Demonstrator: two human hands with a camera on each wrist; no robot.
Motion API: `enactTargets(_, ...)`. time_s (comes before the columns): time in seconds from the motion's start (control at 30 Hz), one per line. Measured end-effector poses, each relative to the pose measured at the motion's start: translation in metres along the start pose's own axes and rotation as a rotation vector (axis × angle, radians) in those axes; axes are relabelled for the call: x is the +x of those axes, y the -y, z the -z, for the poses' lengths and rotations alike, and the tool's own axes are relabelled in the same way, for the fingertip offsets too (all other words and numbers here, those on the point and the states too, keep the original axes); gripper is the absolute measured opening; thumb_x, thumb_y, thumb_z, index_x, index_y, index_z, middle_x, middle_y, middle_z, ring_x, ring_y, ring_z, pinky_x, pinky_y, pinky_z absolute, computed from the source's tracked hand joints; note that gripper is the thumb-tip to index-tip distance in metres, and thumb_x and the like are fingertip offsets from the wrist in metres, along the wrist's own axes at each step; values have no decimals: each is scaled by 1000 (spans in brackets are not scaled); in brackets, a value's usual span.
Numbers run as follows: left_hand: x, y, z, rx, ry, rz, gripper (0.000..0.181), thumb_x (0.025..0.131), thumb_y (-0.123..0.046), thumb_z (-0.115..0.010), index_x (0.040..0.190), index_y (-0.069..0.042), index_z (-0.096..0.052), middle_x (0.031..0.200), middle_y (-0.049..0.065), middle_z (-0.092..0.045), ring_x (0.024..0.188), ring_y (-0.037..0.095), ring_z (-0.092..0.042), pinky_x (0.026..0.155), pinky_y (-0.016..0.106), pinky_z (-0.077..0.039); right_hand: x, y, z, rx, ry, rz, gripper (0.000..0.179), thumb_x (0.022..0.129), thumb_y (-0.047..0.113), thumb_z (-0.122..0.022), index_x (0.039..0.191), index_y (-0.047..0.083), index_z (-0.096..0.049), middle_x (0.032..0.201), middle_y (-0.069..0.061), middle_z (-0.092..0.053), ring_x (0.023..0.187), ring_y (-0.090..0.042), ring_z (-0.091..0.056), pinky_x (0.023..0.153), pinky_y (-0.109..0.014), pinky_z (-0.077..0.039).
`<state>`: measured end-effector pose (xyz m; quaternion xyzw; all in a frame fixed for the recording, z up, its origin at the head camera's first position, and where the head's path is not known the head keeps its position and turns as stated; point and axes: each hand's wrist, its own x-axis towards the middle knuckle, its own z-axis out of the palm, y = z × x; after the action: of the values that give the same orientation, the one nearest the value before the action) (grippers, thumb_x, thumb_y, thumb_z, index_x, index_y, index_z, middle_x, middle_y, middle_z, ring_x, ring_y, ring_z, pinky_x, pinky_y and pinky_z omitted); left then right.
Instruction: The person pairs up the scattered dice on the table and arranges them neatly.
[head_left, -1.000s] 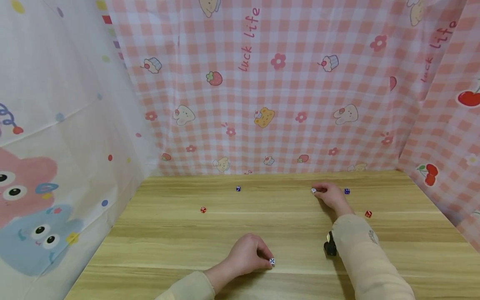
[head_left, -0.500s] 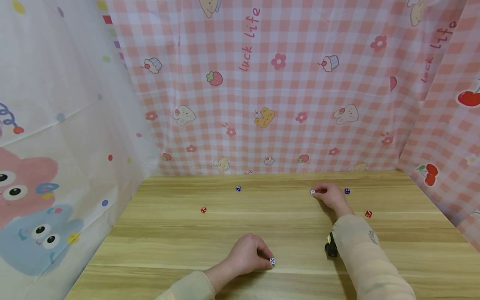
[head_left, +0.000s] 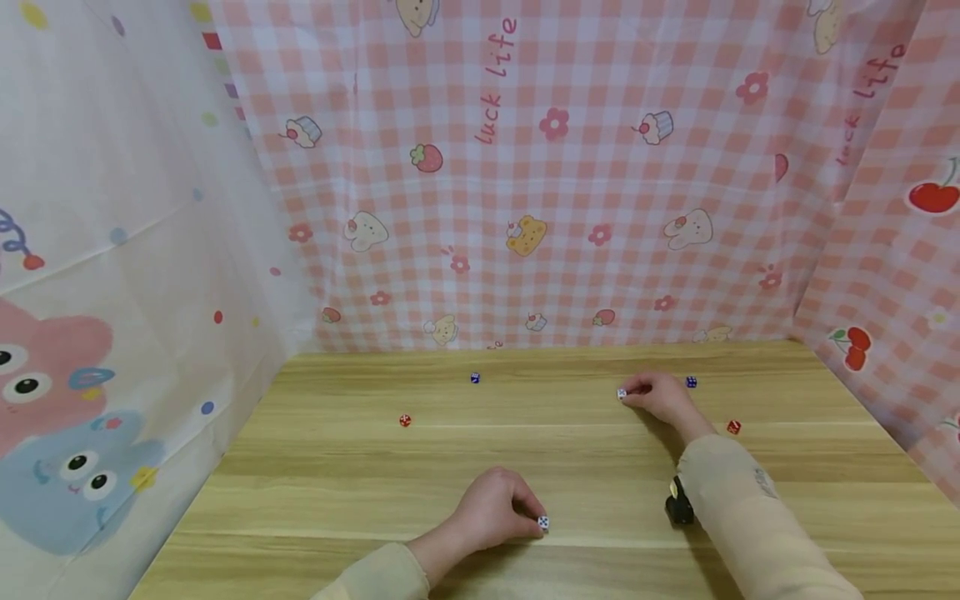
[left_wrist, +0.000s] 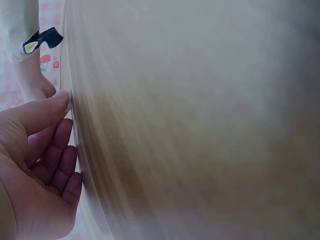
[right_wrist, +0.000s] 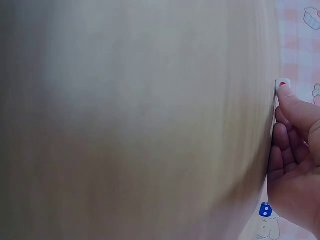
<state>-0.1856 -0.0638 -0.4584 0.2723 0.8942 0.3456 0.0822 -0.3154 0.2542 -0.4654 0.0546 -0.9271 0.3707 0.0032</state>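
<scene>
Right grip (head_left: 663, 397) pinched a white die (head_left: 622, 394), shifted slightly nearer the bench (head_left: 337, 475) front; positioning seemed unfinished. Left grip (head_left: 489, 512) stayed pinched on a second white die (head_left: 543, 522).

One dark-pipped white die (head_left: 543, 522) is pinched nearby, a second white die (head_left: 622, 394) farther back right.

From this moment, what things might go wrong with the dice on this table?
The right hand is close to the right-hand blue die, so it might nudge it when it moves.

The right sleeve lies near the right-hand red die and could brush it.

The left hand pinches a small white die at the fingertips, so it may slip or turn.
</scene>
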Motion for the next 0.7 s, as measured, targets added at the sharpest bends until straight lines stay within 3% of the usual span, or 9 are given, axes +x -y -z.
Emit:
enactTargets(0.4, 0, 0, 0, 4, 0, 14, 11, 73, -16, -89, 76, -21, -80, 76, -21, -64, 77, -3, -52, 84, 25, -43, -8, 2, -2, -21, 53, 81, 12, 86, 15, -77, 92, 5, -73, 90, -5, -67, 79, -17, -54, 73, -35, -44)
enactTargets(0.7, 0, 2, -1, 8, -1, 0, 11, 72, -17, -89, 76, -21, -80, 76, -22, -64, 77, -4, -52, 84, 23, -42, -21, 13, -5, 46, 158, 119, 8, 85, 9, -77, 89, 4, -72, 87, -3, -65, 78, -16, -53, 72, -31, -45)
